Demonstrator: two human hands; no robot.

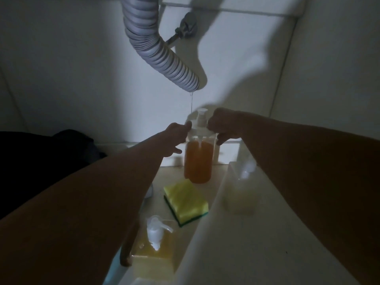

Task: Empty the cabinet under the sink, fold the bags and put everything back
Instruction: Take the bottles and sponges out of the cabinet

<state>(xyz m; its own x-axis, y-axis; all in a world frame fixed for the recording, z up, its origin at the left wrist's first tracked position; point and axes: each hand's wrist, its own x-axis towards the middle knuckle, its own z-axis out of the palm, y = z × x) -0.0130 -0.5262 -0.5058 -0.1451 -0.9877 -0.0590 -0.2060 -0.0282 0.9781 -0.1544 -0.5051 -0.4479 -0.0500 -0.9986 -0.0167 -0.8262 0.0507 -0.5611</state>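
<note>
A clear pump bottle of orange liquid (198, 161) stands upright on the cabinet floor (205, 254) near the back wall. My left hand (176, 136) pinches the bottle's white collar from the left. My right hand (224, 125) grips the collar from the right, fingers curled. In front of the bottle lies a yellow sponge with a green underside (185, 201). Closer to me stands a square pump bottle of yellow liquid (153, 249). A pale, nearly see-through pump bottle (240, 190) stands at the right, partly behind my right forearm.
A grey corrugated drain hose (156, 48) curves down from above, ending just over the orange bottle, with a thin thread hanging from it. A metal valve (186, 25) sits on the back wall. A dark bundle (70, 149) lies at the left.
</note>
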